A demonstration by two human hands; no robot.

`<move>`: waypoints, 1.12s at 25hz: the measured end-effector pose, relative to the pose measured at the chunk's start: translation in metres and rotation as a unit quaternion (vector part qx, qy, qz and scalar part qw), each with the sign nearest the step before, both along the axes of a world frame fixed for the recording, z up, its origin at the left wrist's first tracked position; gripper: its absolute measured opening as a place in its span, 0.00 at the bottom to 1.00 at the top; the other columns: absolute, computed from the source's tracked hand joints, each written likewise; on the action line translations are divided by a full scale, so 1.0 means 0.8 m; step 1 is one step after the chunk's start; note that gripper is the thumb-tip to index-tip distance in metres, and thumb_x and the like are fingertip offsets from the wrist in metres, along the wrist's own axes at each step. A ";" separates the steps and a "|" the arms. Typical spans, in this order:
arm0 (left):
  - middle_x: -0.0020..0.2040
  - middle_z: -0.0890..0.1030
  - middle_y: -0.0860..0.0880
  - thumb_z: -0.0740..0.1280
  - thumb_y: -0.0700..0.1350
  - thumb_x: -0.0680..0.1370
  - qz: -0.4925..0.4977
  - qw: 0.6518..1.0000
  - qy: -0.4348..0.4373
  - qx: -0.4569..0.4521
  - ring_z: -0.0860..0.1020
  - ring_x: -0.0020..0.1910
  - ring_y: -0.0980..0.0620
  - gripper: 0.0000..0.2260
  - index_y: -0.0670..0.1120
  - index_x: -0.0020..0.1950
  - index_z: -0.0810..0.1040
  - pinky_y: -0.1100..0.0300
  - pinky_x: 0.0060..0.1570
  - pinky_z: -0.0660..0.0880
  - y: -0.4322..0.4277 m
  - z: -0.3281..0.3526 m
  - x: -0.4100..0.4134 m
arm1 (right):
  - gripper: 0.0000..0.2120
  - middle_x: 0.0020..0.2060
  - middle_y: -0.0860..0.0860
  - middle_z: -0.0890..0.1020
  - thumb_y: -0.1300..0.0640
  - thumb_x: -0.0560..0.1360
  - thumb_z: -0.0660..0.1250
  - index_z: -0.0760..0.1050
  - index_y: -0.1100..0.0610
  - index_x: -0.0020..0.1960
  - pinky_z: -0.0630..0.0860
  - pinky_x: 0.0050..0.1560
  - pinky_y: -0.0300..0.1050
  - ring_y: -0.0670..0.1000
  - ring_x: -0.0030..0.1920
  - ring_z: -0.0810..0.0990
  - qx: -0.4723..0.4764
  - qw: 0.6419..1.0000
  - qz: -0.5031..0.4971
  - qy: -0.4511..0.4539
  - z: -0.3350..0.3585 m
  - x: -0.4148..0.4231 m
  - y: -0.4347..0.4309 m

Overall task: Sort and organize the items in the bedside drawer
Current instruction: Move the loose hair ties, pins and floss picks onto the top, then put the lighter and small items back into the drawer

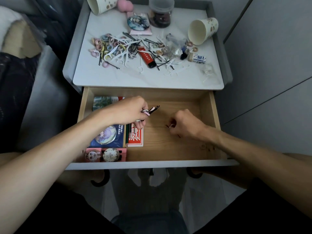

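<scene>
Drawer [162, 149] is pulled open under the white table top [118, 76]. Over its middle, the left hand [131, 112] has its fingers curled tight round a bunch of hairpins [152, 110]. Nearer the drawer's right side, the right hand [184, 123] pinches one small pin [167, 126].

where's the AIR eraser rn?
Head view: the AIR eraser sits on the nightstand top near its right edge, just below the tipped paper cup, at the right end of the clutter pile.
</scene>
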State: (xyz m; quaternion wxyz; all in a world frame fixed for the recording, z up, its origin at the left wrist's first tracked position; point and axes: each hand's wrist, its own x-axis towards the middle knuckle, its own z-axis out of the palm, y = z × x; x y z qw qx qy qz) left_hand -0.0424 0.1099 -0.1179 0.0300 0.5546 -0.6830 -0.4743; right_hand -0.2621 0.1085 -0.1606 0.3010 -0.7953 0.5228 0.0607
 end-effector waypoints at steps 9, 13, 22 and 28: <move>0.38 0.82 0.36 0.64 0.32 0.79 0.206 0.973 0.096 -0.030 0.82 0.31 0.48 0.04 0.33 0.46 0.76 0.62 0.35 0.81 -0.063 0.076 0.089 | 0.04 0.31 0.43 0.81 0.61 0.69 0.75 0.83 0.53 0.41 0.72 0.30 0.28 0.38 0.28 0.78 -0.123 0.971 -0.080 -0.188 0.174 0.078 -0.114; 0.36 0.81 0.35 0.64 0.31 0.79 0.341 0.936 0.077 -0.041 0.81 0.26 0.50 0.04 0.30 0.50 0.76 0.63 0.30 0.79 -0.090 0.072 0.136 | 0.02 0.33 0.50 0.83 0.60 0.70 0.74 0.84 0.57 0.42 0.74 0.24 0.33 0.43 0.27 0.78 -0.105 0.983 -0.067 -0.133 0.159 0.139 -0.161; 0.38 0.82 0.36 0.65 0.30 0.75 0.414 0.905 -0.035 -0.096 0.83 0.29 0.42 0.04 0.32 0.41 0.78 0.45 0.39 0.83 -0.123 0.047 0.166 | 0.06 0.43 0.54 0.84 0.63 0.71 0.71 0.84 0.58 0.48 0.76 0.38 0.38 0.51 0.43 0.81 -0.157 0.987 0.035 -0.029 0.121 0.181 -0.188; 0.45 0.81 0.38 0.64 0.34 0.77 0.364 0.901 -0.159 -0.175 0.84 0.36 0.42 0.03 0.37 0.46 0.78 0.47 0.43 0.82 -0.117 0.054 0.159 | 0.09 0.46 0.52 0.84 0.64 0.71 0.74 0.83 0.58 0.51 0.73 0.46 0.33 0.48 0.44 0.79 -0.206 0.972 0.022 -0.108 0.120 0.158 -0.190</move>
